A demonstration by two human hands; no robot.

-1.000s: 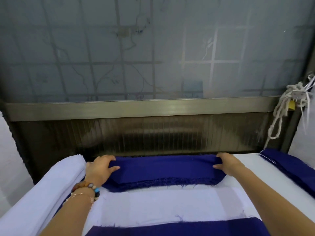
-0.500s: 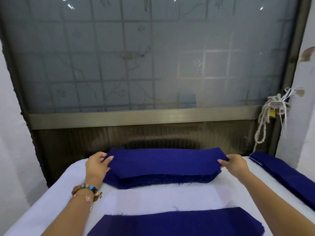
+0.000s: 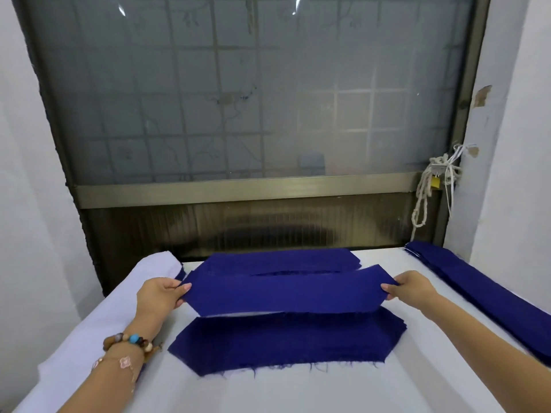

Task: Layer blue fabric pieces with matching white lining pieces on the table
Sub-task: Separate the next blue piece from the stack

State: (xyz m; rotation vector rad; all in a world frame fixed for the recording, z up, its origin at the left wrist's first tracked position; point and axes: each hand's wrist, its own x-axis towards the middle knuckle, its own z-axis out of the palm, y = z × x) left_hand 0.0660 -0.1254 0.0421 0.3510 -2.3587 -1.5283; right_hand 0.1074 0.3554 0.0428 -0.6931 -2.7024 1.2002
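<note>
Head view: left hand (image 3: pixel 161 296) and right hand (image 3: pixel 413 289) each pinch one pointed end of a long dark-blue hexagonal fabric piece (image 3: pixel 283 293), held taut above the white-covered table (image 3: pixel 298 391). Its long axis runs left–right, parallel to the flat stack of matching blue pieces (image 3: pixel 286 341) lying just nearer the person. Both hands look equally near that stack.

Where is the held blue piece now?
Head view, centre: the blue piece hangs between left hand and right hand, raised between the far stack and near stack.

Left hand (image 3: pixel 157 297), right hand (image 3: pixel 413 289) spread apart, pinching fabric (image 3: pixel 283 293)
</note>
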